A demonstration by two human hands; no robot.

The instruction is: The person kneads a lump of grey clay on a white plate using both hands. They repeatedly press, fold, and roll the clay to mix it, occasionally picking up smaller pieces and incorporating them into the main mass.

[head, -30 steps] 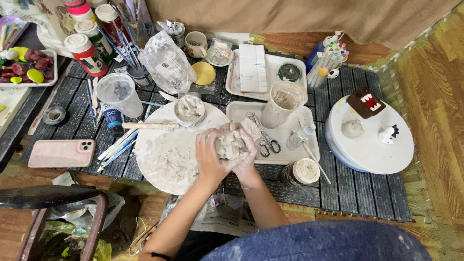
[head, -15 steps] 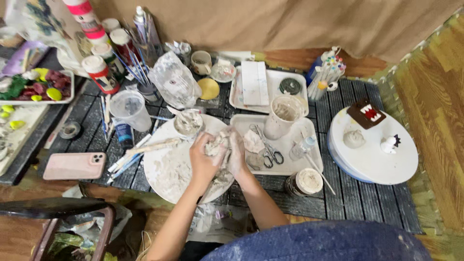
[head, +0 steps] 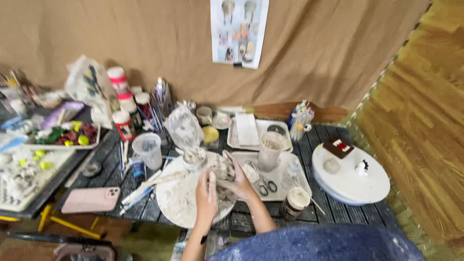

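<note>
Both hands press a lump of white clay (head: 223,178) between them, over the round board (head: 176,200) in front of the person. Left hand (head: 207,195) is curled on the near, left side of the lump, fingers narrow, w/ clay stuck on them. Right hand (head: 240,181) cups the other side, fingers spread a bit wider. The lump sits right btw. the two palms, just above the board.

A small cup (head: 194,157) sits just past the left hand. Scissors (head: 267,186) lie on a white tray (head: 295,166) just right of the right hand. A pink phone (head: 92,199) lies well off to the left.

To do it well, probably: squeeze evenly from both sides, turn the lump a little each time, keep it low over the board so bits fall there. Keep elbows clear of the jar (head: 294,203) near the right arm.
</note>
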